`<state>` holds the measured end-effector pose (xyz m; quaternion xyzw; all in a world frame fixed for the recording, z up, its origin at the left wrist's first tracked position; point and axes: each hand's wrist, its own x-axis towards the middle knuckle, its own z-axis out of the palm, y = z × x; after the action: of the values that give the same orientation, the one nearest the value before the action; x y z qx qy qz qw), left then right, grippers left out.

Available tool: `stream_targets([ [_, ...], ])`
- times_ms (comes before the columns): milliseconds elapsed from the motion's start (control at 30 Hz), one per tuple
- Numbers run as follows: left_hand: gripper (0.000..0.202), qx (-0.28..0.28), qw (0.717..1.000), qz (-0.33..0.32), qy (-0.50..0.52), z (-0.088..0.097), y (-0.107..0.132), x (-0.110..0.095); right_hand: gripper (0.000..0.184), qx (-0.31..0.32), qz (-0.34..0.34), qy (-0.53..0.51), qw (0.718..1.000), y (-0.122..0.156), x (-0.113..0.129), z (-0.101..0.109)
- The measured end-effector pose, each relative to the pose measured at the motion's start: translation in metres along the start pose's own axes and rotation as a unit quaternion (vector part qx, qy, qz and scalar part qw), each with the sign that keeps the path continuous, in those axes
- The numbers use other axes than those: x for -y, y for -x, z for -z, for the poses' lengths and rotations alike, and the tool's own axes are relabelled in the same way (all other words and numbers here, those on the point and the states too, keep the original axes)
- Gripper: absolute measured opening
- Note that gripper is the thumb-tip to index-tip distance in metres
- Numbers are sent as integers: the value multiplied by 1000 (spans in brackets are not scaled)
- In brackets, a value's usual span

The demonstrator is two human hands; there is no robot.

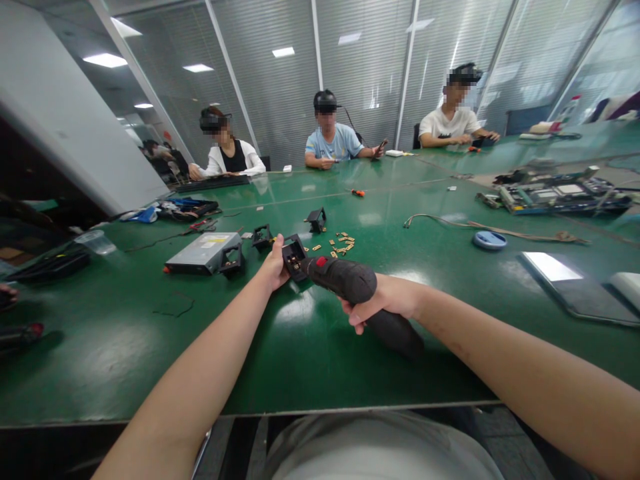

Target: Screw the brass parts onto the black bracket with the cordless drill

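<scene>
A power screwdriver [343, 276] is facing a boxy frame [293, 252].
The left hand [277, 266] is holding this hollow black frame, brass-coloured spots showing inside; the right hand [373, 307] is gripping the screwdriver.

Optical drive [204, 251] left of power drill [340, 275]
</scene>
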<state>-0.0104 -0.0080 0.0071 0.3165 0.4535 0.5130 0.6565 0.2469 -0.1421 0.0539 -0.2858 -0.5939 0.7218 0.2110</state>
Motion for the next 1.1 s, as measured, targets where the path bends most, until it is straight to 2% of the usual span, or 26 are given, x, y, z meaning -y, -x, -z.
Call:
stream_targets([
  [1100, 62, 15, 1000, -5, -8, 2, 2, 1, 35, -9, 6, -25, 1000, -2, -7, 2],
])
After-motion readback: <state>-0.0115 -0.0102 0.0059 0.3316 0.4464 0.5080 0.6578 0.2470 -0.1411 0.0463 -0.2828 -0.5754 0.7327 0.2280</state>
